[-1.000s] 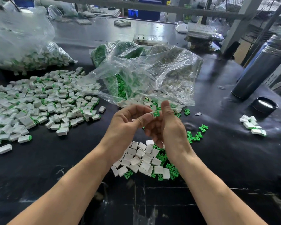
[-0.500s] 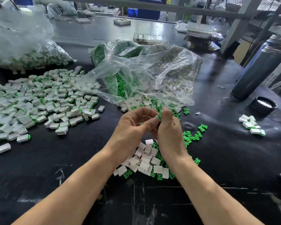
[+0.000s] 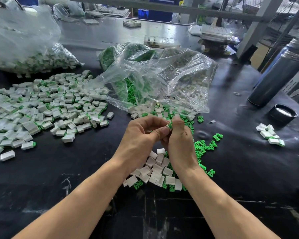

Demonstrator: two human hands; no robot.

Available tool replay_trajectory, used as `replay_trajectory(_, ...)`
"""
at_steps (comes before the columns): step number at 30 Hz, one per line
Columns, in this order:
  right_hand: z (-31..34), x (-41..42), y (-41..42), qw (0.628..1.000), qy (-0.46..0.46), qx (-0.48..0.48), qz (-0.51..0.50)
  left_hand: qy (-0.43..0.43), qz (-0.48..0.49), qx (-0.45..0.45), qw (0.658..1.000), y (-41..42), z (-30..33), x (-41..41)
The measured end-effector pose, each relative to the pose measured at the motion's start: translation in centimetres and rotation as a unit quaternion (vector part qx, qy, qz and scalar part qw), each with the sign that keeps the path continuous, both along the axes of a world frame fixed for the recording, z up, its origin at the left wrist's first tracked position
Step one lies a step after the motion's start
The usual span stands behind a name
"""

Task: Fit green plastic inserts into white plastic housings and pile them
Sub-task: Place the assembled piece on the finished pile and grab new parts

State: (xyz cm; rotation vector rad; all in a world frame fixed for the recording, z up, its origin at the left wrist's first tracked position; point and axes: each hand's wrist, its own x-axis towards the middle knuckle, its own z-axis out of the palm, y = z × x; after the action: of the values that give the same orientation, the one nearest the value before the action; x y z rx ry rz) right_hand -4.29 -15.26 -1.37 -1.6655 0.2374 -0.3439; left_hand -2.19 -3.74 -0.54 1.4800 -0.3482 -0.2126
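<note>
A wide black table (image 3: pixel 41 178) fills the view, its dark surface scuffed with pale scratches and streaks and shiny where light falls on it. Daylight reflects in a broad grey sheen across the far half of the table. A grey metal beam (image 3: pixel 145 5) runs across the top of the view, and a slanted grey upright (image 3: pixel 255 26) stands at the right. Beyond them sit blue plastic crates (image 3: pixel 155 13). On the right of the table stands a tall dark grey metal flask (image 3: pixel 276 78), tilted by the wide lens, with its round black cap (image 3: pixel 283 113) lying just in front of it. The far background is cluttered and blurred.
</note>
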Motion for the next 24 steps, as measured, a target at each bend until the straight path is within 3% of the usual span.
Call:
replay_trajectory(6,0.4,-0.2,-0.3,0.999,-0.014,0.014,0.047,0.008,-0.011,0.019,1.0,0.0,0.3,0.0)
replay_trajectory(19,-0.5,-0.1,-0.2,0.997,-0.006,0.064,0.031,0.028,-0.02,-0.021,0.999,-0.1,1.0,-0.2)
replay_trajectory(24,-0.6,0.1,-0.1,0.998,-0.023,0.028,0.051,0.049,-0.013,-0.059,0.997,0.0,0.5,-0.1)
